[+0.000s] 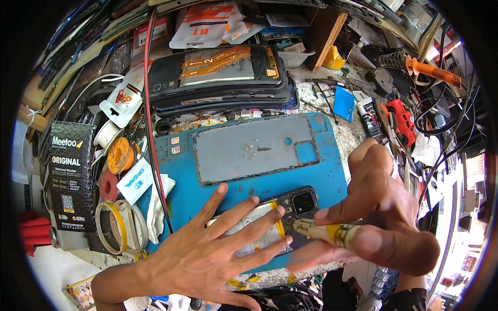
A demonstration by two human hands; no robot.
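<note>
On the blue work mat (pixel 181 193) lies an opened smartphone (pixel 293 201), its dark camera block at the upper right and a silver-white battery (pixel 270 236) exposed. My left hand (pixel 223 241) rests over the battery with its fingers spread, covering much of the phone. In my right hand (pixel 378 207) is a short, tapered cream-and-yellow tool (pixel 324 232), gripped between thumb and fingers. Its narrow end points at the phone's inside below the camera block; the exact kind and any contact are unclear. Beyond lies a detached grey phone back cover (pixel 228 155), with several tiny screws (pixel 250 149) on it.
Stacked phone parts (pixel 218 78) stand behind the mat. At left are a black padded pouch (pixel 72 179), tape rolls (pixel 116 228) and an orange spool (pixel 120 155). A red cable (pixel 148 98) crosses the left side. A red toy car (pixel 401 123) and an orange-handled soldering iron (pixel 433 71) lie right.
</note>
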